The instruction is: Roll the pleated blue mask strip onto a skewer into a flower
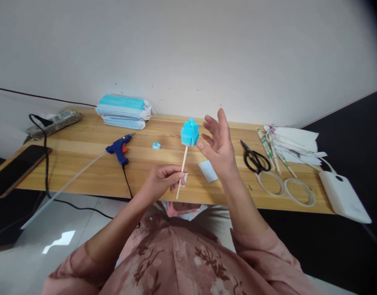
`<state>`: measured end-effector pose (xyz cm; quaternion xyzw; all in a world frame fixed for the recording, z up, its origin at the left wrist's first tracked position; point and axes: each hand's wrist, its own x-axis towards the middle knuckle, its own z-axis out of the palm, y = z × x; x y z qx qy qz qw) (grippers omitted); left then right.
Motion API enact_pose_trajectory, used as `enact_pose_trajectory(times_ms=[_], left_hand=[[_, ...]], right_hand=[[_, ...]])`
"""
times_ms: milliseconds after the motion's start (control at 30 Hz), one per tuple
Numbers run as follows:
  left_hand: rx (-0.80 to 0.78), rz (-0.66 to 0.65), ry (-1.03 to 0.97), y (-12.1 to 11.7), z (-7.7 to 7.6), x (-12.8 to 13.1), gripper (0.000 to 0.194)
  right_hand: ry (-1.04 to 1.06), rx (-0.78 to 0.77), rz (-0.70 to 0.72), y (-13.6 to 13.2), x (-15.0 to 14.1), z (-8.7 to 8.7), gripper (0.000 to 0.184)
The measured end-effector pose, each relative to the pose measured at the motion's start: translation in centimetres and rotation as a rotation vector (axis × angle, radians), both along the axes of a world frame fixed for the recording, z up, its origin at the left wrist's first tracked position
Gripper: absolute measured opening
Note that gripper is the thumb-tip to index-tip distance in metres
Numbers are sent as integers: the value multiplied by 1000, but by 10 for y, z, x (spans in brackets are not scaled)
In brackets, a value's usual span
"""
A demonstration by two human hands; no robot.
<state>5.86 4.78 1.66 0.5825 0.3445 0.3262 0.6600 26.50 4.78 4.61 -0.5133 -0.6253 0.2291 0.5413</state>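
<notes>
My left hand (168,178) pinches a thin wooden stick (184,159) near its lower end, holding it almost upright over the front of the table. A blue paper-like flower (190,133) with layered folds is fixed on the stick's top. Just right of the flower, my right hand (218,143) is raised with its fingers apart and nothing in it; its thumb comes close to the flower, and I cannot tell whether they touch. A pale blue piece (208,171) lies under the right hand. Behind the left fingers a small white piece (184,179) shows in part.
To the left are a blue glue gun (119,148) with a long glue stick, a phone (19,169), a power strip (55,123) and stacked face masks (123,110). Right are black scissors (255,159), tape rolls (271,183), white scraps (295,141) and a white power bank (344,196).
</notes>
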Motion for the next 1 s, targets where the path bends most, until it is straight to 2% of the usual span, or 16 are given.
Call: enact_pose_trajectory(times_ms=[267,433,567,667,767,867,933,1000], left_hand=[[-7,-7,10,0,-1,0,37],[8,1,30,-1,-3,2,35],[40,52,43,2,-2,2,32],[72,127,21,7,2,1,32],[112,189,20,14,6,4,32],[186,218,48,19,7,12,27],[237,220,73,18,6,17,26],[256,210,89,15,8,16,25]], right_hand=[[-15,-32,2,6,-4,0,102],[-77,30,-50,4,-13,5,96],[-125,143,-80,-6,-15,13,87],[-11,194,-132,-12,-6,11,67],[94,16,-170,-14,-1,2,39],[134,-212,10,-11,-9,-8,32],[170,-262,75,-7,-18,-11,28],[191,-280,74,-3,-24,-10,23]])
